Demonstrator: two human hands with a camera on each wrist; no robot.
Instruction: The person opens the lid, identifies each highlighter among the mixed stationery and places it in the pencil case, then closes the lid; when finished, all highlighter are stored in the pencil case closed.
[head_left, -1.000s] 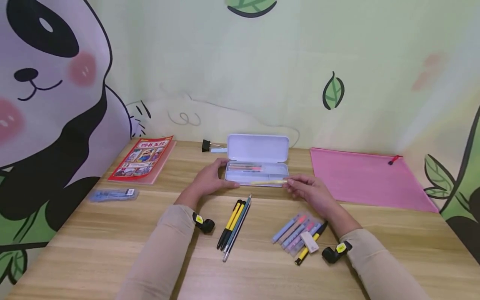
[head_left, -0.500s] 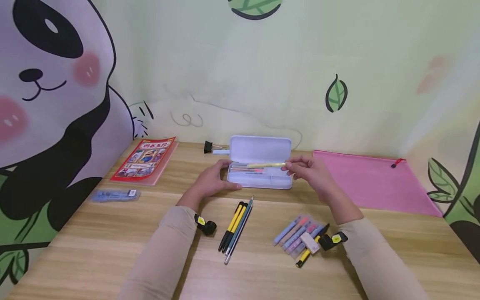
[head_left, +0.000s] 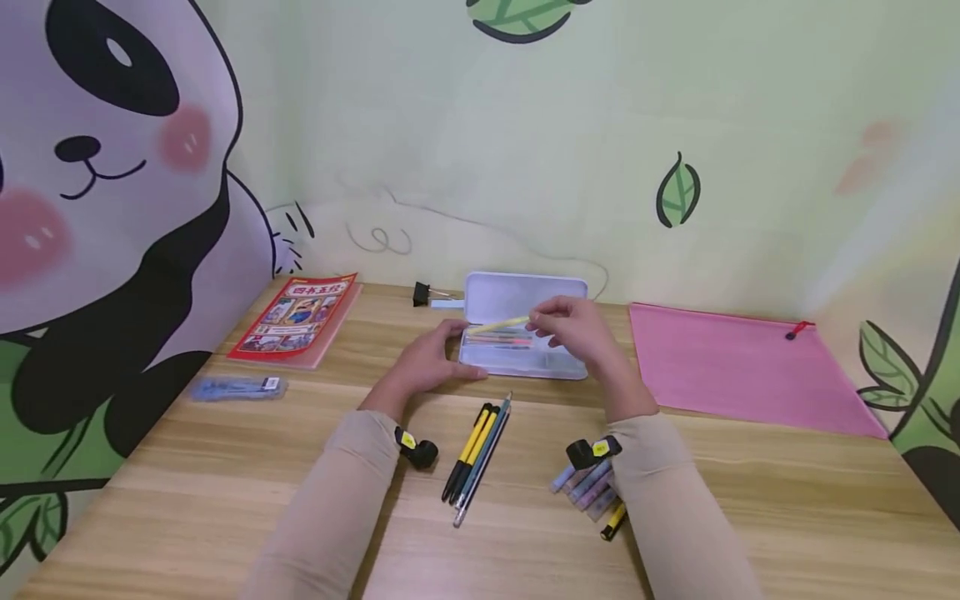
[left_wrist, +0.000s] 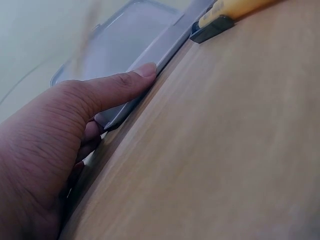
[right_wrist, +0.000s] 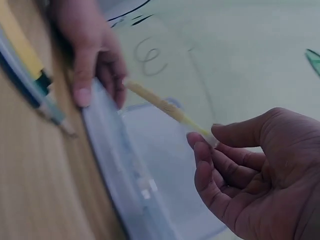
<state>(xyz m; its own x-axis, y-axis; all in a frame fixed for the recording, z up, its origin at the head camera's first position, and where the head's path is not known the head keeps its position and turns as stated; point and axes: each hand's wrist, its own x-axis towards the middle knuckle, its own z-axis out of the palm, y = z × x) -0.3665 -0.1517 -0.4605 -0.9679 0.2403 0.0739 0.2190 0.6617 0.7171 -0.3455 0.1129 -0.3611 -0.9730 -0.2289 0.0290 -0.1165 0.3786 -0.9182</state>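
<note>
A white pencil case [head_left: 502, 364] stands on the table with its lid [head_left: 498, 293] raised. Several slim pens [head_left: 498, 340] lie in its rear part. My left hand [head_left: 427, 360] grips the case's left end, thumb along the front edge, as the left wrist view also shows. Between thumb and fingertips my right hand [head_left: 577, 332] pinches one end of a slim yellow pen [right_wrist: 155, 101]. This pen is held over the case, its free end pointing left toward my left hand. In the head view the right hand covers part of the case's right side.
Yellow-black pens [head_left: 468, 450] and pencils [head_left: 487, 454] lie in front of the case. Highlighters [head_left: 588, 485] are partly under my right forearm. A pink pouch [head_left: 742, 367] lies right; a red booklet [head_left: 296, 317], a blue pen packet [head_left: 236, 388] and a black binder clip [head_left: 422, 293] lie left.
My right hand has lifted the yellow pen from the case's front edge and carried it back and left over the pens inside. My left hand keeps its grip on the case.
</note>
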